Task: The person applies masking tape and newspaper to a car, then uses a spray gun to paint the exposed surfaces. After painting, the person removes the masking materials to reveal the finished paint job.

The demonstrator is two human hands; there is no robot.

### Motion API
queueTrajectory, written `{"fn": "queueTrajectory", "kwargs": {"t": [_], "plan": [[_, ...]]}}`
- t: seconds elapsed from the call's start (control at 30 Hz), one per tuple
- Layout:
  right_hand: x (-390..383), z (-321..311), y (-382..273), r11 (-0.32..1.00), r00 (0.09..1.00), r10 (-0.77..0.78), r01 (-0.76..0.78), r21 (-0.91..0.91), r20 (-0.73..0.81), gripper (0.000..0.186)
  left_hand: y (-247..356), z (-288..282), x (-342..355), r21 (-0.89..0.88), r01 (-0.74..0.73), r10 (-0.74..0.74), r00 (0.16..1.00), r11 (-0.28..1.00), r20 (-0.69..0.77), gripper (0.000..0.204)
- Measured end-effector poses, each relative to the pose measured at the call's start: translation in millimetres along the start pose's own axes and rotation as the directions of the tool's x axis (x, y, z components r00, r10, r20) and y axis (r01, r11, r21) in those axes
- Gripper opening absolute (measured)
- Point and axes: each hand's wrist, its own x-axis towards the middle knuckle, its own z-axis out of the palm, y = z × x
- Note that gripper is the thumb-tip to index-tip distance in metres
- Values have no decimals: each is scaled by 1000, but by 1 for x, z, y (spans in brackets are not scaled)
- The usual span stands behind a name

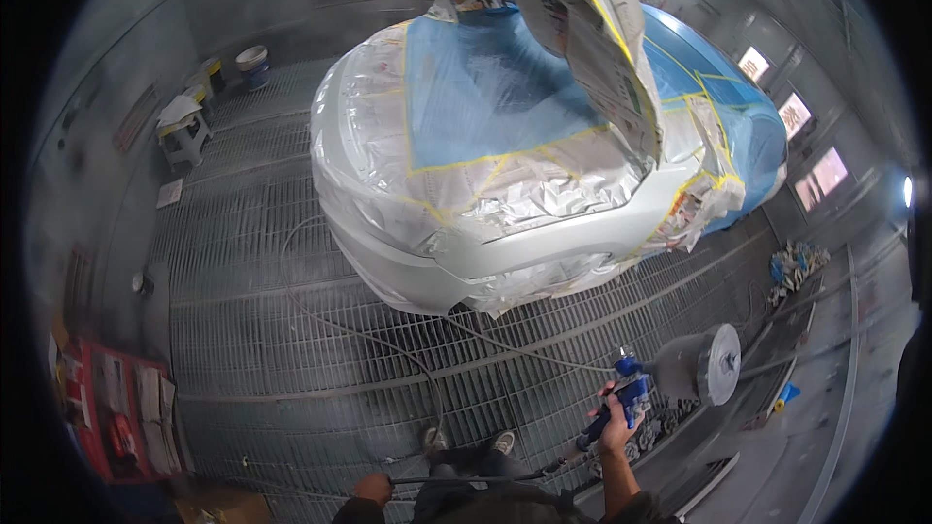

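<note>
Right hand [614, 427] wrapped tight around the blue handle of a spray gun [670, 378], grip pressed shut on it, arm raised from the lower edge so the grey cup [697, 365] rides on top and the nozzle end points away toward the car [524, 184]. Held well short of the car, below its front bumper in the view, probably to keep the spray fan at working range from the panel. Gun tilted, cup uppermost, likely so paint feeds downward by gravity.

Left hand [373, 488] low near the bottom edge, closed around the thin air hose [466, 477], grip pinching it. Hose running from that hand across to the base of the gun, then looping out over the grated floor [252, 330] toward the car; gathered this way, seemingly, to keep slack from dragging against the car's wet surface or tangling around the shoes [466, 442].

Car itself silver at the bumper and front wing, those parts left bare. Upper body covered in blue plastic sheet [485, 87], newspaper [592, 49] and yellow masking tape [505, 157], apparently to shield everything but the bare panels from overspray.

Left of the car, well apart from it: a stool [184, 131] draped with a cloth and a white bucket [252, 63] against the booth wall, out of the spray path. Right of the car, a heap of crumpled masking scraps [796, 267] on the floor.
</note>
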Motion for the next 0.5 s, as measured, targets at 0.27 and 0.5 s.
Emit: {"fn": "queueTrajectory", "kwargs": {"t": [0.27,0.5], "plan": [[-23,2,9,998,998,54,-53,35,-14,23,-2,-32,4,135,-13,20,998,991,-54,30],[-47,7,16,995,975,91,-96,15,204,25,-17,-20,2,122,-13,30,989,992,-142,29]]}}
